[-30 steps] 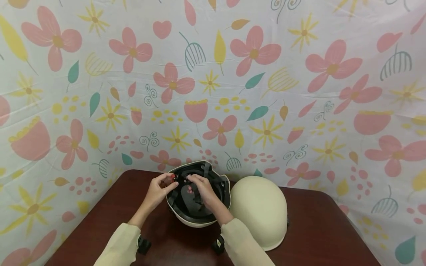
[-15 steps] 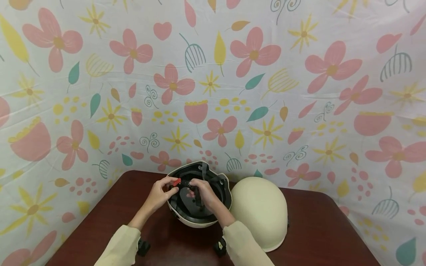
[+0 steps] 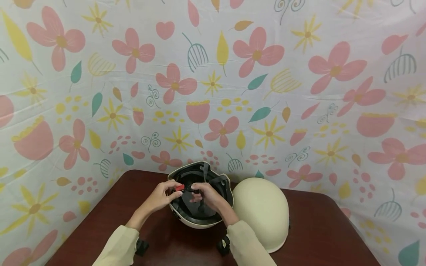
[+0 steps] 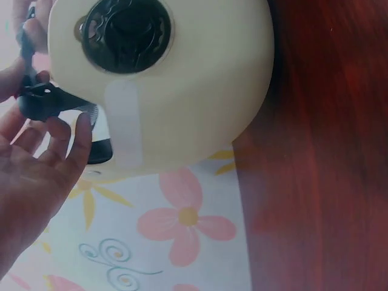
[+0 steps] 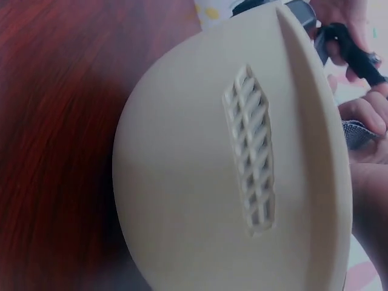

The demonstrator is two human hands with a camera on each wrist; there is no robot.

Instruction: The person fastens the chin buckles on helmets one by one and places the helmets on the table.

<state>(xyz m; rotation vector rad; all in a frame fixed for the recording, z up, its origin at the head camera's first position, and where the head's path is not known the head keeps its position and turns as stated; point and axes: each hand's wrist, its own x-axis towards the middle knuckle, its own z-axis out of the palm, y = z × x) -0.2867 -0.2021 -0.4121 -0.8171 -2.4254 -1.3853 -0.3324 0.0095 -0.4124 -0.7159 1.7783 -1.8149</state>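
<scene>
A cream helmet lies with its hollow up, showing black padding and straps inside. Over its opening, my left hand pinches a red piece of the chin-strap buckle between thumb and fingers. Close to it, my right hand grips the black strap end, and the two black parts meet or nearly meet between the hands. From the left wrist, black strap hardware shows at the fingers, beside the helmet's black dial. The right wrist view shows the helmet's outer shell and a black strap.
A second cream helmet sits dome up, close against the right side of the first. Both are on a dark red-brown table. A flower-printed cloth hangs behind the table.
Both hands have come slightly down and right, still over the helmet. The red piece has turned into fuller view, and the right hand's fingers now spread lower under the strap.
</scene>
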